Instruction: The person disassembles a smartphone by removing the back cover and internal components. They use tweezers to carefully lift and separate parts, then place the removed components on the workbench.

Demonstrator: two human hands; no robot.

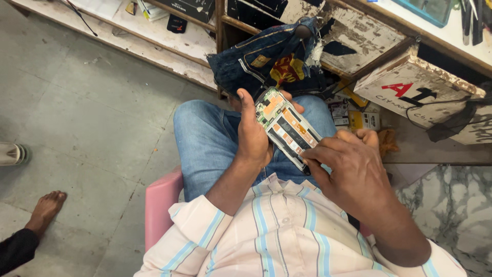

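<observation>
opened phone (286, 128): back cover off, circuit board and orange parts showing, held above the lap, tilted. left hand (252, 134): grip closed round the phone's left edge, thumb up along its side. right hand (348, 166): fingertips pinched on the lower right edge. open grey floor (77, 102) to the left; another person's bare foot (46, 208) there. crowded wooden shelf (169, 36) ahead; folded dark jeans (271, 61) in its compartment; small boxes (353, 115) beside the knee.
</observation>
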